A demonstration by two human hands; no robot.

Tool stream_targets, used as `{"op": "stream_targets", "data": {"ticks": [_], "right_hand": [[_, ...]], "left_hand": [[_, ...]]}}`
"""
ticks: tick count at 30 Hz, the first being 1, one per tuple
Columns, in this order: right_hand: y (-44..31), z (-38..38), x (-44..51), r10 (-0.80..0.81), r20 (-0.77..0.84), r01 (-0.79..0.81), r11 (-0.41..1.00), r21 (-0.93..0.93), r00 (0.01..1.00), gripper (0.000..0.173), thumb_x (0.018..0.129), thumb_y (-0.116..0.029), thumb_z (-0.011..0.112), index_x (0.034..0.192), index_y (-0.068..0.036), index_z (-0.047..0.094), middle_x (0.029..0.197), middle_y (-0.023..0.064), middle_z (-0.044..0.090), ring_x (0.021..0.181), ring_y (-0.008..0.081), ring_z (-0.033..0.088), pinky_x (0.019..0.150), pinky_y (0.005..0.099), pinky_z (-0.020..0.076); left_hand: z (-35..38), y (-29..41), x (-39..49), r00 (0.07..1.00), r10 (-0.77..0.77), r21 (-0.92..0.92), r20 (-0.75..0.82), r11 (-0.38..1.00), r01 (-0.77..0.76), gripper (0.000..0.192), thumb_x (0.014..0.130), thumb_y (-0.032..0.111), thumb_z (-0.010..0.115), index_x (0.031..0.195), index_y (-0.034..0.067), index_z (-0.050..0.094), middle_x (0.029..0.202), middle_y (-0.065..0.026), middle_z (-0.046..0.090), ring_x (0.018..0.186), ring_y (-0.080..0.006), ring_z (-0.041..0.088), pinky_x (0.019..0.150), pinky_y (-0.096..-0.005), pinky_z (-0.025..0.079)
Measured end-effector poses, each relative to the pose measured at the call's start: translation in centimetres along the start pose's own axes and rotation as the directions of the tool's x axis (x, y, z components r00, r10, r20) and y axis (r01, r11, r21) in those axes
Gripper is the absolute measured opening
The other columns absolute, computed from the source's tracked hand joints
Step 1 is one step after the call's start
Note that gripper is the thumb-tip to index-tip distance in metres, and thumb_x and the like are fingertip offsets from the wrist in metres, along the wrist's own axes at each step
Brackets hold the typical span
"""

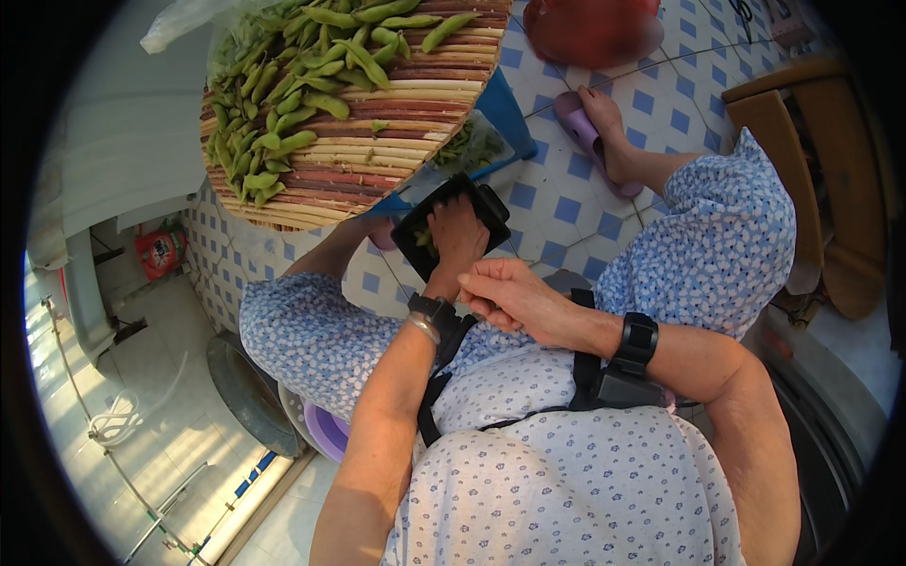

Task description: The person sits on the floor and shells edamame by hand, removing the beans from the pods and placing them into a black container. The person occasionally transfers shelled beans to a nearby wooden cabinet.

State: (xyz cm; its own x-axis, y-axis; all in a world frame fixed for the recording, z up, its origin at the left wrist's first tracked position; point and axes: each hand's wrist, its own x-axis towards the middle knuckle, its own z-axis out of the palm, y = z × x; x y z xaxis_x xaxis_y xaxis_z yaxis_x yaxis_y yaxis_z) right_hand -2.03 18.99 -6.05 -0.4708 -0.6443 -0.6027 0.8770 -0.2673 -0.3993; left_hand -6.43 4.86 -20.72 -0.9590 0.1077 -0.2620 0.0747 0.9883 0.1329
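Observation:
My left hand reaches down into a black plastic container on the floor between my feet. Some pale green pieces lie inside, beside my fingers. The fingertips are hidden, so a hold on anything cannot be made out. Just above my left wrist, my right hand is curled with the thumb against the fingers, and no object shows in it. Ahead, green soybean pods are heaped on a round mat of bound stalks, mostly on its left half.
Under the mat stands a blue plastic stand or bin with greenery in a clear bag. A red bag lies at the top right, a wooden chair at the right. A purple basin and a dark round tub sit at my left.

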Motion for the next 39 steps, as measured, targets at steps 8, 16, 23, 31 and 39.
{"op": "stream_targets", "data": {"ticks": [8,16,23,31,39], "right_hand": [[0.0,0.2,0.2,-0.015,-0.002,0.015,1.000,-0.007,1.000,0.026,0.096,-0.023,0.050,0.080,-0.004,0.056,0.060,-0.0023,0.046,0.044,0.0028,0.034,0.037,0.0201,0.0206],[-0.2,0.4,0.1,-0.008,-0.005,0.007,1.000,-0.023,1.000,0.025,0.096,-0.023,0.050,0.080,-0.004,0.056,0.059,-0.0028,0.046,0.044,0.0027,0.034,0.037,0.0204,0.0202],[-0.2,0.2,0.3,0.002,-0.016,-0.001,1.000,0.008,1.000,0.026,0.097,-0.024,0.050,0.079,-0.005,0.056,0.059,-0.0032,0.046,0.044,0.0028,0.034,0.038,0.0202,0.0211],[-0.7,0.5,-0.1,-0.017,-0.026,0.018,0.999,0.029,0.999,0.028,0.097,-0.025,0.050,0.075,-0.007,0.054,0.060,-0.0042,0.045,0.044,0.0023,0.034,0.037,0.0201,0.0205],[-0.4,0.5,0.1,-0.064,-0.034,0.064,0.998,0.004,0.997,0.029,0.096,-0.028,0.051,0.075,-0.008,0.056,0.060,-0.0051,0.046,0.045,0.0023,0.035,0.037,0.0202,0.0206]], "left_hand": [[0.3,-0.6,-0.2,0.999,-0.036,-0.184,-0.041,0.983,0.028,0.033,0.072,0.010,0.055,0.104,0.005,0.055,0.103,-0.0135,0.057,0.100,-0.0378,0.047,0.080,-0.0528,0.038],[-0.5,-1.2,0.0,0.992,-0.108,-0.468,0.057,0.875,0.122,0.040,0.079,0.016,0.051,0.117,0.005,0.054,0.114,-0.0186,0.057,0.107,-0.0427,0.046,0.089,-0.0556,0.034],[1.2,-1.0,0.3,0.986,-0.169,-0.523,0.013,0.839,0.151,0.034,0.080,0.017,0.051,0.111,0.005,0.059,0.108,-0.0224,0.058,0.107,-0.0413,0.047,0.091,-0.0539,0.035],[1.6,-0.3,0.3,0.978,-0.205,-0.409,-0.040,0.896,0.171,0.033,0.078,0.017,0.053,0.109,0.005,0.060,0.109,-0.0194,0.060,0.105,-0.0403,0.050,0.087,-0.0534,0.036],[1.4,-0.3,0.7,0.963,-0.265,-0.509,0.052,0.822,0.254,0.035,0.077,0.017,0.056,0.110,0.005,0.059,0.113,-0.0205,0.059,0.111,-0.0400,0.048,0.097,-0.0499,0.030]]}}
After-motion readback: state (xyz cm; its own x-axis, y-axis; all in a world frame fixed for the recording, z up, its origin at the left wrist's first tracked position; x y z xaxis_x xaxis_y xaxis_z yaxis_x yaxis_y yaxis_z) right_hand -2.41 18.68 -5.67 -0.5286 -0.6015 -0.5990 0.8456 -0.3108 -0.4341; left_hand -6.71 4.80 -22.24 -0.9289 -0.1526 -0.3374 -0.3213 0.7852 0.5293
